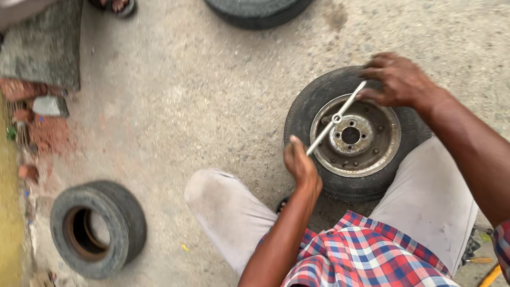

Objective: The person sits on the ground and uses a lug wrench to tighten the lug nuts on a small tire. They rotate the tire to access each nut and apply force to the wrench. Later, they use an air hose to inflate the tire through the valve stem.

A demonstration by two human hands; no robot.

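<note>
Rough concrete ground (202,79) carries a small wheel (355,133) with a rusty steel rim, lying flat between the person's knees. Across its hub lies a cross wrench (337,118). Left hand (300,163) has its grip clamped on the near bar end; right hand (397,79) closes on the far end. A bare tyre (99,228) lies well apart, near left; another tyre (257,10) sits at the far edge.

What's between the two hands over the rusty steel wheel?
Head view: a slim metal wrench bar spans from left hand to right hand, crossing the wheel's rim.
</note>
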